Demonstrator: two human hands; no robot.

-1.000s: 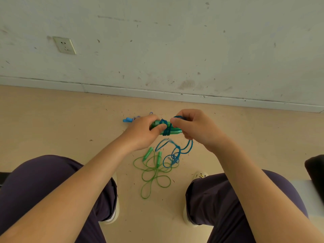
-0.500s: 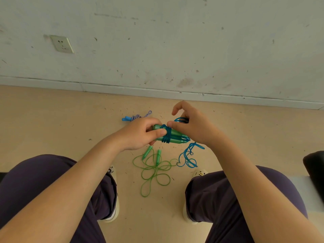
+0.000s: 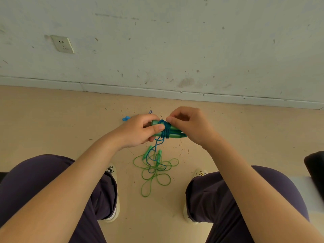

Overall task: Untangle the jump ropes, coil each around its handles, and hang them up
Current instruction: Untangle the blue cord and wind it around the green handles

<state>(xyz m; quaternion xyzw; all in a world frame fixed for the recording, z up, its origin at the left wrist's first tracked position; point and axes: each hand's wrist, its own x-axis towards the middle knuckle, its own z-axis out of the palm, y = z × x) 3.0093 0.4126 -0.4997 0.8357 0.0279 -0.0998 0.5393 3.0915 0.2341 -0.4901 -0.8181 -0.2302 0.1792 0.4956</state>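
Note:
My left hand (image 3: 138, 132) grips the pair of green handles (image 3: 175, 133) of the blue jump rope, held level above the floor. Several turns of blue cord (image 3: 165, 130) are wound round the handles' middle. My right hand (image 3: 191, 125) pinches the cord at the top of the wraps. The loose blue tail (image 3: 154, 155) hangs down onto a green jump rope (image 3: 156, 174), which lies in loose loops on the floor between my feet, its two green handles side by side. A third rope with a light blue handle (image 3: 126, 118) shows behind my left hand, mostly hidden.
I sit facing a scuffed white wall (image 3: 175, 41) with a socket (image 3: 62, 44) at upper left. My knees in dark trousers and my white shoes (image 3: 114, 199) flank the ropes. A dark object (image 3: 315, 169) lies at the right edge.
My right hand has carried the blue cord over the handles and come in above the wraps. The hanging tail has swung left and now drapes over the green rope.

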